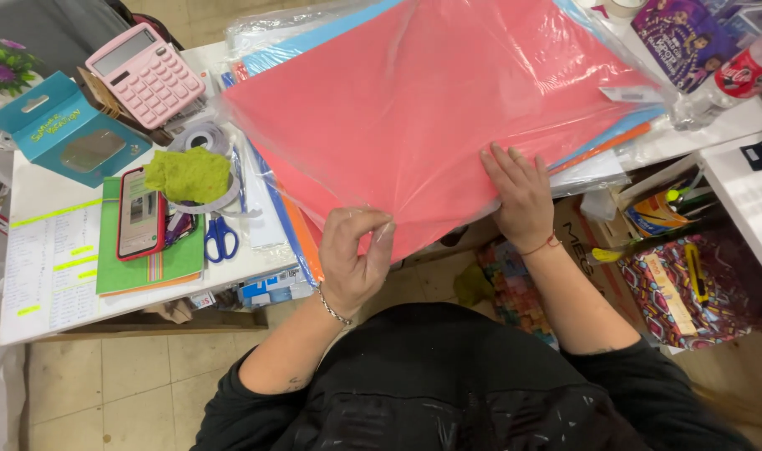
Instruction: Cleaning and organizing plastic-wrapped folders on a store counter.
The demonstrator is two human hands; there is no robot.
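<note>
A large pack of red paper sheets in clear plastic wrap (423, 108) is lying on the white table (38, 192), overhanging its near edge. The left hand (353, 255) is pinching the wrap's near corner; the right hand (521, 196) is pressing flat, fingers spread, on the pack. Blue-handled scissors (220, 238) are lying left of the pack.

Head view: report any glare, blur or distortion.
Head view: even indoor light; soft glare streaks on the clear plastic wrap over the red sheet; left hand and right hand sharp; the frame edges bend slightly, wide-angle; the black clothing at the bottom looks soft.
</note>
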